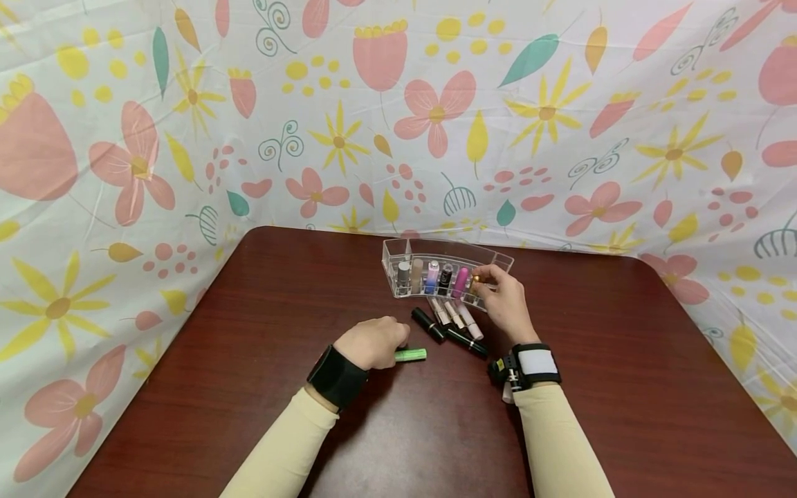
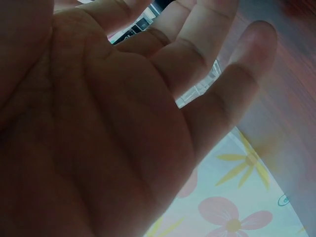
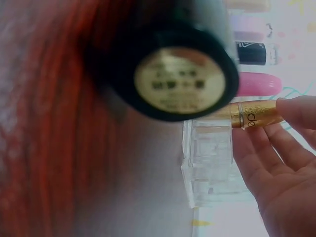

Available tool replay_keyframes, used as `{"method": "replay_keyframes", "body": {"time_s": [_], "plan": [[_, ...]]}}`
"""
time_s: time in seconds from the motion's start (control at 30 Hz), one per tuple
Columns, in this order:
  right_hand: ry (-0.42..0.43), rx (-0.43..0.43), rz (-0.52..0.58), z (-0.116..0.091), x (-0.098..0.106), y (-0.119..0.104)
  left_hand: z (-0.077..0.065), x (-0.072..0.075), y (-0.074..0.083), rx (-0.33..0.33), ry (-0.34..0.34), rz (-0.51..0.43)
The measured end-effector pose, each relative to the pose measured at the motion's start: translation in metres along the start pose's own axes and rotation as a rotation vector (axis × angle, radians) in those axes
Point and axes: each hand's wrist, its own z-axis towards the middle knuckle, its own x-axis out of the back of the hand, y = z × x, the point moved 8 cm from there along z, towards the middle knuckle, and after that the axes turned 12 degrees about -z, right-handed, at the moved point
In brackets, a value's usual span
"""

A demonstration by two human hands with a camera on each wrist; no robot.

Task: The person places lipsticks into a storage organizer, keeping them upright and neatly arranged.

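Note:
In the head view my right hand (image 1: 507, 304) pinches a gold lipstick tube (image 3: 259, 113) between thumb and fingers. The tube stands at the right end of the row in a clear acrylic organizer (image 1: 389, 273), its lower end among the compartments. Beside it stand a magenta tube (image 1: 460, 282), a black one (image 1: 445, 279) and several more. My left hand (image 1: 370, 342) is low over the table, at a green tube (image 1: 411, 355) whose left end it covers. I cannot tell whether thumb and index grip it; the other fingers (image 2: 247, 64) spread loosely in the left wrist view.
In front of the organizer lie pale tubes (image 1: 470, 322) and two black tubes (image 1: 428, 324). A dark-ended tube with a round label (image 3: 180, 81) looms blurred near the right wrist camera. A floral cloth (image 1: 349, 159) hangs behind the brown table (image 1: 249, 332).

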Motion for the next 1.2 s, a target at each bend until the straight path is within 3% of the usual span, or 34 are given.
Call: {"method": "replay_keyframes", "body": {"time_s": [0.47,0.8,0.93,1.2], "plan": [[0.043,-0.003,-0.031,-0.001,0.005,-0.001,0.001,0.0,-0.001,-0.003,-0.007,-0.011],[0.003,-0.003,-0.037,-0.002,0.006,-0.003,0.002,-0.003,-0.003,0.017,-0.037,0.01],[-0.022,0.025,-0.061,-0.002,0.01,-0.008,0.003,-0.001,-0.003,-0.015,-0.022,0.002],[-0.036,0.119,-0.176,-0.003,0.033,-0.034,0.001,0.021,0.004,-0.17,0.107,-0.065]]}}
